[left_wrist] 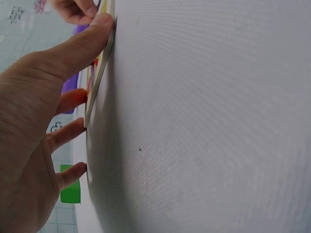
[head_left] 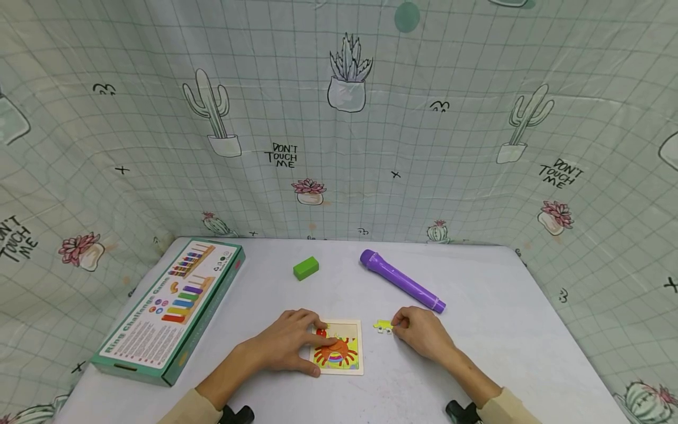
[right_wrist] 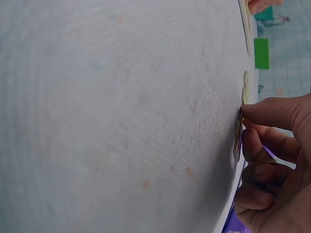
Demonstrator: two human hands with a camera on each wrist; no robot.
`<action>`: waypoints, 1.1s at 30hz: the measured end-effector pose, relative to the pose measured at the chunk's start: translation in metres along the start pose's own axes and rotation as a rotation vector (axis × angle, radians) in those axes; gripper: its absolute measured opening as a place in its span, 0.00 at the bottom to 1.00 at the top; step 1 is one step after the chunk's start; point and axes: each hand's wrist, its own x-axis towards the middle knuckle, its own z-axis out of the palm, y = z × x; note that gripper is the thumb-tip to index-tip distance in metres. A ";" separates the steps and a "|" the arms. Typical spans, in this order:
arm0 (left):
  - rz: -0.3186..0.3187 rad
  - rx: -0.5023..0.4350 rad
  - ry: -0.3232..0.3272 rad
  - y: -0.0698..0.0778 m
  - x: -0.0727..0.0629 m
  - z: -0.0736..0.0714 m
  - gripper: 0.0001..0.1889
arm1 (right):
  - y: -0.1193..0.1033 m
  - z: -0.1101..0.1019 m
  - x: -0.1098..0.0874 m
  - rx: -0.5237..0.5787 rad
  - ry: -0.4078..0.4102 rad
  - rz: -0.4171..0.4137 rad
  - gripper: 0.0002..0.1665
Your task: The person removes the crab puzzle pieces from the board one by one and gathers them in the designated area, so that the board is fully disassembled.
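Note:
A small wooden puzzle board [head_left: 362, 353] with a pale frame and an orange crab picture lies on the table. My left hand [head_left: 288, 341] spans its left side, fingers spread, one finger lying across the picture. The left wrist view shows the thumb [left_wrist: 99, 29] at the board's near edge. Right of the board, my right hand [head_left: 422, 334] pinches a thin yellow puzzle piece [head_left: 382, 325] with a car-like shape between thumb and forefinger. This piece [right_wrist: 245, 87] is close against the tabletop in the right wrist view, its middle covered by the fingertips.
A green block [head_left: 306, 268] lies behind the board. A purple tube [head_left: 402, 280] with a rounded head slants just beyond my right hand. The flat green game box [head_left: 172, 312] takes up the table's left side. A patterned cloth [head_left: 392, 141] hangs around the table.

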 end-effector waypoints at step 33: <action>-0.005 -0.181 0.020 -0.007 -0.015 0.000 0.20 | -0.039 0.020 0.008 0.096 -0.077 -0.159 0.02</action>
